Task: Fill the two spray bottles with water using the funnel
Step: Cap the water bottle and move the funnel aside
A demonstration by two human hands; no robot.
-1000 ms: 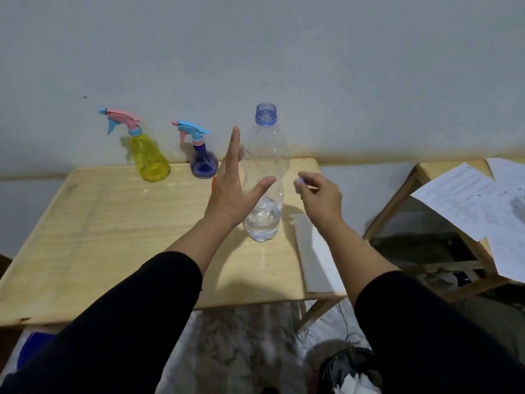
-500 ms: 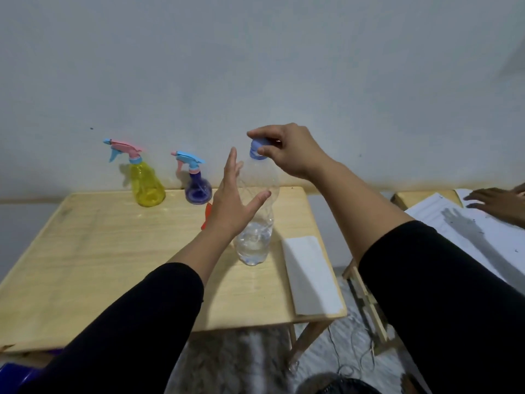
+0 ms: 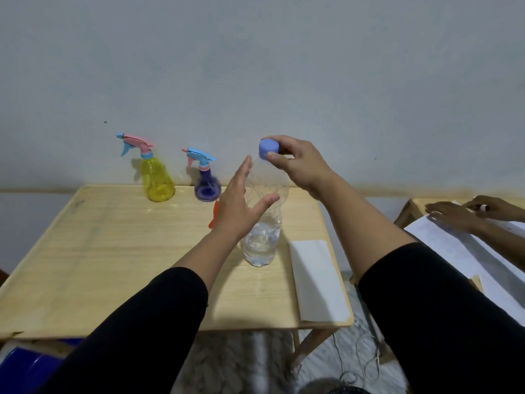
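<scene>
Since earlier frame, R hand (image 3: 298, 163) now pinches blue cap (image 3: 268, 149) atop water bottle (image 3: 262, 223); L hand (image 3: 238, 206), fingers straight, thumb spread, beside bottle.

Red funnel (image 3: 213, 216) mostly behind left hand (image 3: 238, 207) (shape unclear)
</scene>
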